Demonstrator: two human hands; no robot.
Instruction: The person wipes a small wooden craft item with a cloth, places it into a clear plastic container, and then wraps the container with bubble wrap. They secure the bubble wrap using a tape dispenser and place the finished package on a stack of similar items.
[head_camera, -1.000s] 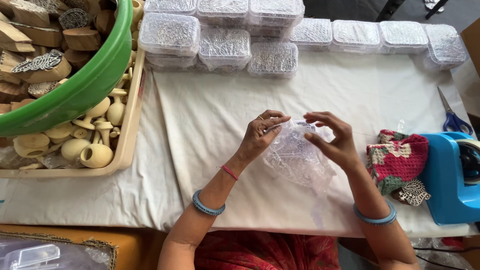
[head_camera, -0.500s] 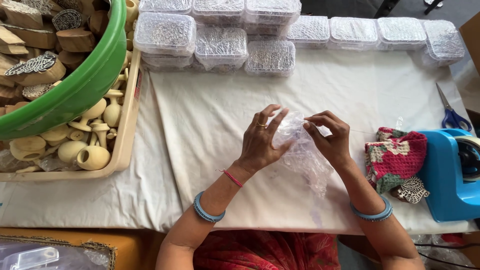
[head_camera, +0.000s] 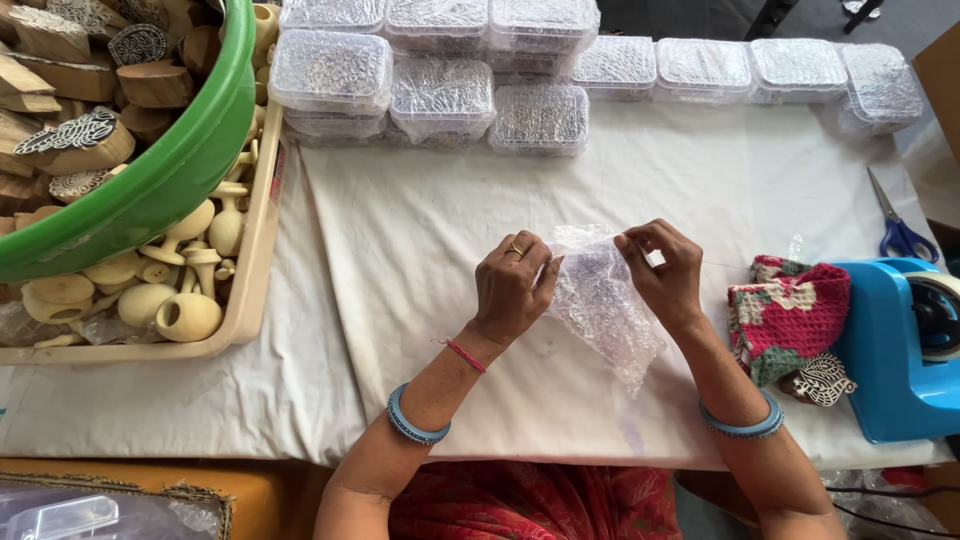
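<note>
Green tub (head_camera: 170, 190) at far left holds carved wooden blocks (head_camera: 75, 140). Under it, beige tray (head_camera: 255, 260) with pale turned wooden pieces (head_camera: 185, 315). Clear lidded boxes (head_camera: 440, 95) stacked along far edge of white-clothed surface (head_camera: 400, 230). At right: blue-handled scissors (head_camera: 900, 235), blue tape dispenser (head_camera: 895, 350), red-green crocheted cloth (head_camera: 790, 315).

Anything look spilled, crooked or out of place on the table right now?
Nothing is spilled or damaged. Both hands, left hand and right hand, hold a bubble-wrap bag over the white cloth. One small oddity: a carved wooden block sticks out from under the crocheted cloth near the table edge.
</note>
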